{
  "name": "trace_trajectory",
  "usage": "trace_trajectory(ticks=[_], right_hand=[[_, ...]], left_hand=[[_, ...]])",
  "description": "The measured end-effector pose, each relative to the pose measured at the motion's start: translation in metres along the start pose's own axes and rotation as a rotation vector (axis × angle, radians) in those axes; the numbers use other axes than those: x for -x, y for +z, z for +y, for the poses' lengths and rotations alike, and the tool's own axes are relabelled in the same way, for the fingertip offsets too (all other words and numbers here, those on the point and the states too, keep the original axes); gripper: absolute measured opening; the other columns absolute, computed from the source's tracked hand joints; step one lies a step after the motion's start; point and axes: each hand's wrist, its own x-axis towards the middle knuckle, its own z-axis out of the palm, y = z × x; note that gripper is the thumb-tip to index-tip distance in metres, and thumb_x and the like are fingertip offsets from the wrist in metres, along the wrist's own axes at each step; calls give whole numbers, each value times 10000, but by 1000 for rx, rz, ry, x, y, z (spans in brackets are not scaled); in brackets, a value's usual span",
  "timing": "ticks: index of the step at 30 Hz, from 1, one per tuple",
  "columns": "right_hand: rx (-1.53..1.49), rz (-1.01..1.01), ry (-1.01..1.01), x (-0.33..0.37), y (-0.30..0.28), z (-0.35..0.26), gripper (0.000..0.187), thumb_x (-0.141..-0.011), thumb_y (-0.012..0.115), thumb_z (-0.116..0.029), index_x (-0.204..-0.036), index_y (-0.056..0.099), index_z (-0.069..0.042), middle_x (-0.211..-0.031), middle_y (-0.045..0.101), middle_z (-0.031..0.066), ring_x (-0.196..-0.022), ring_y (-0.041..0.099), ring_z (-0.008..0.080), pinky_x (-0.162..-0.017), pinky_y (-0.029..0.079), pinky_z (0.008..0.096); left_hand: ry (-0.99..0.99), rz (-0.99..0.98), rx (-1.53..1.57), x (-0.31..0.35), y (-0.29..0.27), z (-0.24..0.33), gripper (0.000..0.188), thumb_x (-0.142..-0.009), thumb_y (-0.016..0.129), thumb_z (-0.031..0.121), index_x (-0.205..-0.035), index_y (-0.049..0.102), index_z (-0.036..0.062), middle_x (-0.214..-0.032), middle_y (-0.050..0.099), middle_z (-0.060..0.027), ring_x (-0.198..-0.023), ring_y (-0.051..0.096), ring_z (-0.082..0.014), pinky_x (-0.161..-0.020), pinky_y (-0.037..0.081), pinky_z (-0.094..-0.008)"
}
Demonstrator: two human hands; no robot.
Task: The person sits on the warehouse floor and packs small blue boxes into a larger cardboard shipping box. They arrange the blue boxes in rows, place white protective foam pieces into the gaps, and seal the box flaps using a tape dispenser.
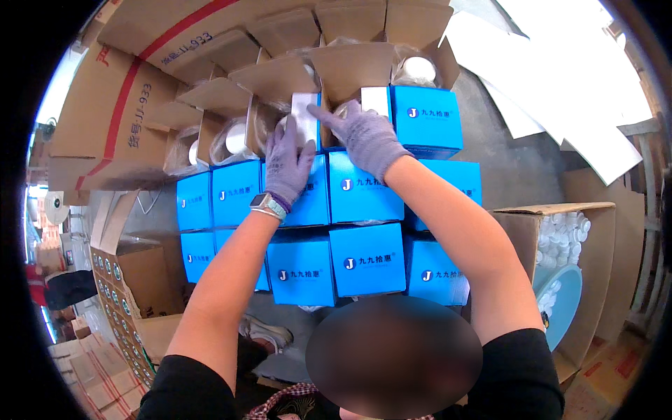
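While our right hand [369,138] rests its index finger against a white-topped carton [305,112] at the near edge of a partitioned cardboard case [129,122], our left hand [286,164] lies just beside it, fingers slightly spread; whether either grips, we cannot tell. Around it, cells hold plastic-wrapped round white items [236,138]; nearer us stand printed blue boxes [368,259]. Pushed askew, the carton might snag and crease a cardboard divider [357,68].

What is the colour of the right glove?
The right glove is greyish purple, best seen in the head view.
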Motion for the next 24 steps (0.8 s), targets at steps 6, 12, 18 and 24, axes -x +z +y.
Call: trace_trajectory(ticks=[6,12,18,24], right_hand=[[92,-63,52,4,14,17,676,-922,622,-106,-1531,389,-284,-1286,513,186,-1090,625,305,-857,572,390],[64,28,74,6,31,18,591,-917,597,-130,-1482,474,-250,-1295,501,150,-1196,517,314,-966,483,438],[-623,230,267,10,49,66,460,-905,536,-24,-1365,526,-23,-1057,676,168,-1025,655,343,-964,522,476],[-1740,177,451,42,22,81,511,-905,468,32,-1414,463,-19,-1212,625,185,-952,683,271,-907,569,338]], left_hand=[[70,-245,-353,-35,-13,2,532,-917,570,471,-1288,596,91,-1222,636,-185,-1189,568,-343,-1026,409,-518],[511,472,-100,-147,-52,73,462,-932,600,434,-1226,610,78,-1051,674,-178,-981,667,-336,-852,521,-457],[315,-748,45,-146,-31,60,786,-849,509,768,-1272,676,127,-1269,641,-206,-1156,624,-347,-995,501,-471],[419,-384,-226,-87,23,31,865,-826,640,680,-1548,354,302,-1541,374,-222,-1403,369,-451,-1176,280,-545]])
